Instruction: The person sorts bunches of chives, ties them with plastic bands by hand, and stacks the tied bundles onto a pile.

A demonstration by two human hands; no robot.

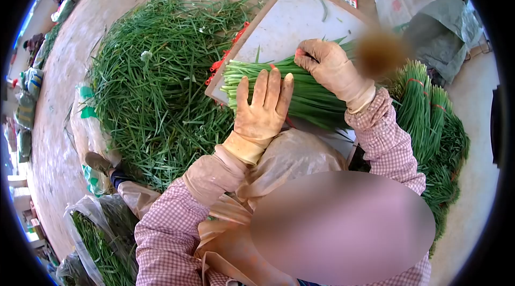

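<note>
A bunch of garlic chives [316, 92] lies across a white board with a brown rim [279, 23], its pale cut ends to the left. A red tie [272, 66] shows on the bunch near those ends. My left hand [261, 109], in a stained rubber glove, rests flat on the stalks with its fingers stretched out. Above the leafy part, my right hand [330, 66], also gloved, is closed in a pinch. A small red spot shows at its fingertips; what it holds, if anything, I cannot make out.
A large heap of loose chives [161, 82] spreads left of the board. Red ties [217, 65] hang at the board's left edge. Tied bunches [421, 109] are stacked at right. A grey-green plastic sheet [442, 34] lies behind them. A clear bag of greens [102, 237] stands lower left.
</note>
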